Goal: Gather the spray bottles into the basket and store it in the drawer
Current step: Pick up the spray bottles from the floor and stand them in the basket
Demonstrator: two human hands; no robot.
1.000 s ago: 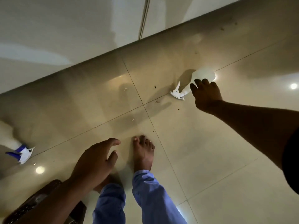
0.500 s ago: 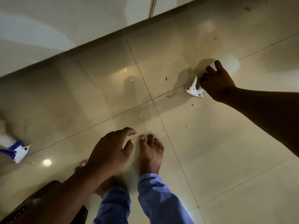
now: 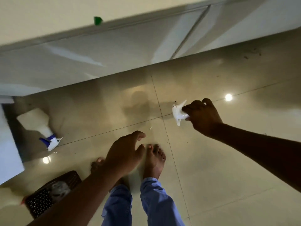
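My right hand point(image 3: 202, 117) is closed around a white spray bottle point(image 3: 178, 112), lifted off the tiled floor; only its trigger head shows, the body is hidden behind my fingers. A second white spray bottle with a blue and white head point(image 3: 42, 128) lies on the floor at the left. A dark woven basket point(image 3: 44, 199) sits at the lower left, partly hidden behind my left forearm, with something pale inside. My left hand point(image 3: 125, 152) hovers above my feet, fingers apart and holding nothing.
White cabinet fronts point(image 3: 114, 51) run along the far side of the floor, with a small green thing point(image 3: 97, 20) on their top edge. A white panel point(image 3: 8, 144) stands at the left edge. My bare feet point(image 3: 154, 160) and blue trouser legs are at the bottom middle.
My right hand closed on the white spray bottle and raised it from the floor. The view tilted up, bringing the cabinet fronts, the basket and the whole left bottle into sight.
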